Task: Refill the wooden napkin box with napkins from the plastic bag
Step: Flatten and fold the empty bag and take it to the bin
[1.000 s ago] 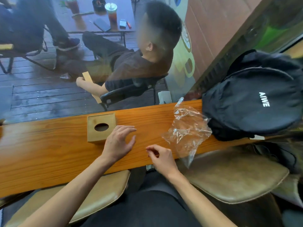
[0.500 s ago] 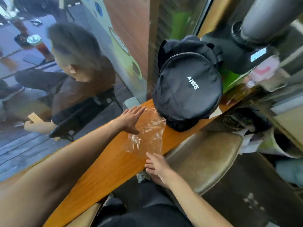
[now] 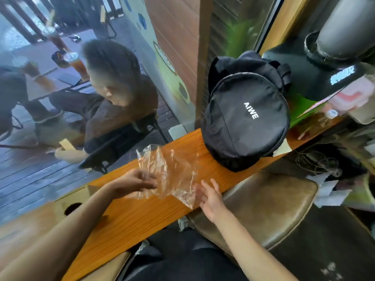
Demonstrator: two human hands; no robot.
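We judge the refill nearly over: the plastic bag [image 3: 170, 173] lies crumpled on the bench [image 3: 129, 216], apparently empty, right of the wooden napkin box [image 3: 70, 201]. Our left hand [image 3: 136, 182] curls loosely against the bag's left edge; our right hand [image 3: 209, 197], fingers spread, brushes its near corner, gripping nothing.

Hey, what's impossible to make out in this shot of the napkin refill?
- Wooden napkin box, head view: left forearm covers it; napkins inside unseen.
- Plastic bag: clear, crumpled; contents unclear.
- Left hand: motion-blurred, grip uncertain.
- Right hand: fingers spread at the bag's edge; contact unclear.
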